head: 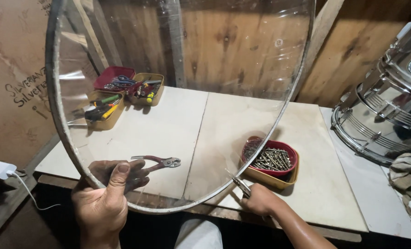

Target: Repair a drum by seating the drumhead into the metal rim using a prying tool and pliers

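At the far left of the frame a white charger block (0, 169) with its cable lies on a dark ledge. Just right of it, at the lower left, the left hand (101, 200) pinches the rim of a large clear drum head (177, 69): the thumb lies over the near face, the fingers show through the film behind it. The drum head is held nearly upright, tilted a little, and fills the upper middle of the frame from the upper left down to the lower centre; its metal hoop curves from the left hand down and round to the right hand.

Seen through the film, three shallow trays of hand tools (122, 90), one red and two yellow, sit at the far left corner of the pale table (334, 184). Nearer, red-handled pliers (157, 162) lie flat on the table, long axis running left to right, jaws pointing right.

At the lower centre-right, the right hand (260, 199) is closed around a slim metal tool (240, 183), whose tip points up and left and meets the bottom rim of the hoop. Just beyond it stands a red bowl of nails (272, 157) set in a yellow tray. At the right edge, chrome drum shells (385, 110) are stacked above a crumpled cloth (410, 177).
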